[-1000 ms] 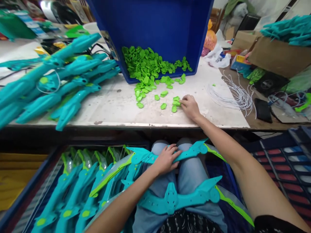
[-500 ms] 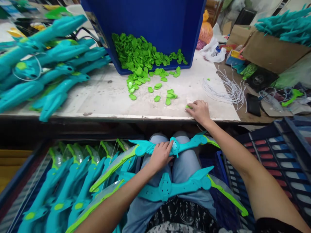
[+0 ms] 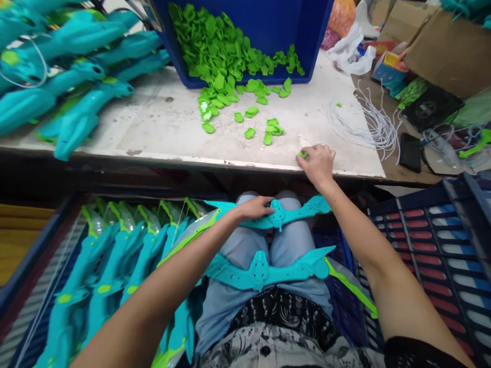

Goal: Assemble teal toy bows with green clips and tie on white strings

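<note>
My right hand (image 3: 318, 163) rests at the near edge of the white table (image 3: 164, 128), fingers pinched on a small green plastic piece (image 3: 303, 154). More such green pieces (image 3: 261, 128) lie loose on the table and spill from a tipped blue bin (image 3: 245, 46). My left hand (image 3: 255, 208) lies on a teal toy bow (image 3: 284, 217) across my knees, fingers closed over its left limb. A second teal bow (image 3: 268, 271) lies across my lap, closer to my body.
Teal toy parts (image 3: 72, 82) are piled on the table's left. A blue crate (image 3: 115, 266) at my left holds several assembled teal-and-green bows. White strings (image 3: 364, 128) lie at the table's right. A dark crate (image 3: 433, 240) stands at my right; a cardboard box (image 3: 448, 46) sits far right.
My right hand drew back from the loose green pieces to the table's near edge, holding one piece. My left hand shifted along the bow on my knees. The view tilted downward.
</note>
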A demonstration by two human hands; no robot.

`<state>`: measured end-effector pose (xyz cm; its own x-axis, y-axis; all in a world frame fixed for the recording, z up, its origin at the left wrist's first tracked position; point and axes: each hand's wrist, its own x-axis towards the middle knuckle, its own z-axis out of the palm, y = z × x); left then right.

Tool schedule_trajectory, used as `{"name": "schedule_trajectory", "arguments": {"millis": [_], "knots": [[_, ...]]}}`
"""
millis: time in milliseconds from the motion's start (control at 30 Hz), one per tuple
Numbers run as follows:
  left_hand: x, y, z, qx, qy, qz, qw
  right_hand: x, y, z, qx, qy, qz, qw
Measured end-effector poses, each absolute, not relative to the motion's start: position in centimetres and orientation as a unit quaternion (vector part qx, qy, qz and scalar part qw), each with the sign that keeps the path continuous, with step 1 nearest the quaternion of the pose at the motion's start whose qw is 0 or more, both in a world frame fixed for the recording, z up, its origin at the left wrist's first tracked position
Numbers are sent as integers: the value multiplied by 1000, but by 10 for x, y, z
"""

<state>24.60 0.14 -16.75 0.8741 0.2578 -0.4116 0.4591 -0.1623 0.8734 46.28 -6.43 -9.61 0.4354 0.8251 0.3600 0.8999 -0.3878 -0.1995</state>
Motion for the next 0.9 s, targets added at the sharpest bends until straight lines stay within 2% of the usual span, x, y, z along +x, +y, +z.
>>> {"name": "schedule_trajectory", "arguments": {"millis": [133,233,300,533,700,767,900], "knots": [[240,5,-169,724,265,-73,632,432,-96,-105,-709,-666,-8,232],[238,8,-169,694,289,-67,656,400,-131,-132,-615,-745,85,244],[240,9,-168,669,306,-72,674,386,-144,-153,-596,-754,104,255],[241,7,-170,649,289,-97,697,380,-142,-178,-642,-714,117,254],[241,4,-175,660,301,-78,685,373,-141,-179,-724,-585,195,309],[242,0,-176,661,309,-71,680,374,-135,-179,-754,-533,247,294],[243,-4,-177,707,310,-42,635,377,-119,-174,-772,-518,320,184]]}}
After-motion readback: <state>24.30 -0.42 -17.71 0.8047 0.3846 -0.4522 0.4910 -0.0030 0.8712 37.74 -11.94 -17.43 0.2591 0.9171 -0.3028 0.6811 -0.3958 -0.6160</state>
